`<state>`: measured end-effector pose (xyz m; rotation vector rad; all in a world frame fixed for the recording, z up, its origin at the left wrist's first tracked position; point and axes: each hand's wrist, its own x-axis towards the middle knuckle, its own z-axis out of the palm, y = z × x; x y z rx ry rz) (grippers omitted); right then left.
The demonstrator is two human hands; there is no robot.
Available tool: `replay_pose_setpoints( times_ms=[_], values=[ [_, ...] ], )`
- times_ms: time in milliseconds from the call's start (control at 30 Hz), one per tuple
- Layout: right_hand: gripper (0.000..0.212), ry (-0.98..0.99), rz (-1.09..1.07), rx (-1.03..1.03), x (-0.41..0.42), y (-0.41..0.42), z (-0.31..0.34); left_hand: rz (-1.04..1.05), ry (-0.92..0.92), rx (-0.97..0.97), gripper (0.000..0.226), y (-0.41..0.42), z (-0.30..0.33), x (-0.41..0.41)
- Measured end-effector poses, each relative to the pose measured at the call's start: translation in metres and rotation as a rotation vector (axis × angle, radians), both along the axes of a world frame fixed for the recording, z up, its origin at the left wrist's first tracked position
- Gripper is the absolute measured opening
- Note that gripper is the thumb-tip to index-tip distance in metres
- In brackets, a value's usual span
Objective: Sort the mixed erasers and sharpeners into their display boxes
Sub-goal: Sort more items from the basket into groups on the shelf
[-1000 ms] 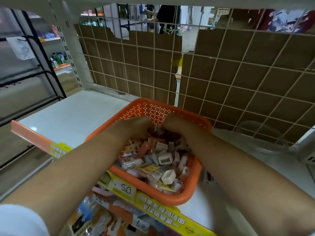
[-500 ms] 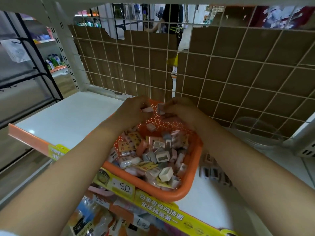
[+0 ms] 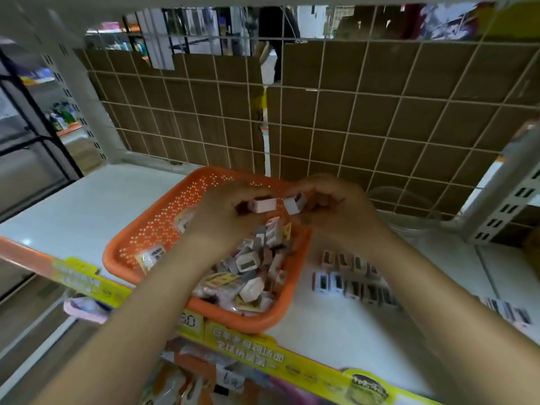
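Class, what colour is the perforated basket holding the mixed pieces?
Orange basket, seen clearest in the head view.

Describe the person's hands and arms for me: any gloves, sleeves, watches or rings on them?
Both arms are bare from wrist to the bottom of the frame; no sleeve shows now. The left hand and right hand wear no gloves. No watch, bracelet or band shows at either wrist, and no ring is visible on the fingers, though the picture is somewhat blurred and several fingers are partly hidden.

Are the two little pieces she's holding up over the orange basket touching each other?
Apart. The head view shows orange basket mesh between the pink piece in the left hand and the white piece in the right hand.
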<state>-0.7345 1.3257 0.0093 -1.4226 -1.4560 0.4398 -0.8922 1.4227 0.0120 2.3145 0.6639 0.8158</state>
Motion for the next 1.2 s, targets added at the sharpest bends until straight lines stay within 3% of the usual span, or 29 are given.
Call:
replay_pose_setpoints(
  times_ms=[133, 300, 367, 433, 500, 600, 733, 833, 1000, 1200],
  values=[
    [0.041, 0.040, -0.019, 0.017, 0.006, -0.025, -0.003, -0.111, -0.058, -0.122, 0.020, -0.031, 0.002, 0.011],
    [0.030, 0.158, -0.034, 0.037, 0.016, -0.061, -0.002, -0.237, -0.116, -0.284, 0.017, -0.065, 0.004, 0.028],
    [0.028, 0.071, -0.121, -0.005, 0.023, -0.075, -0.002, -0.253, -0.141, -0.270, 0.015, -0.073, 0.000, 0.036],
    [0.027, -0.005, -0.186, -0.035, 0.028, -0.089, -0.002, -0.217, -0.120, -0.260, 0.030, -0.079, -0.007, 0.042],
    [0.040, -0.036, -0.240, -0.067, 0.034, -0.105, -0.001, -0.173, -0.071, -0.210, 0.040, -0.085, -0.013, 0.051],
    [0.053, -0.068, -0.284, -0.087, 0.045, -0.128, -0.005, -0.159, -0.013, -0.121, 0.039, -0.096, -0.019, 0.065],
    [0.054, -0.133, -0.300, -0.067, 0.062, -0.151, -0.016, -0.185, 0.055, 0.000, 0.035, -0.114, -0.024, 0.085],
    [0.052, -0.171, -0.347, -0.083, 0.073, -0.169, -0.027, -0.241, 0.072, -0.024, 0.033, -0.126, -0.032, 0.100],
    [0.042, -0.311, -0.449, -0.258, 0.085, -0.193, -0.043, -0.312, 0.171, -0.016, 0.037, -0.146, -0.055, 0.128],
    [0.042, -0.468, -0.420, -0.512, 0.090, -0.202, -0.058, -0.363, 0.377, 0.087, 0.046, -0.156, -0.076, 0.152]
  ],
)
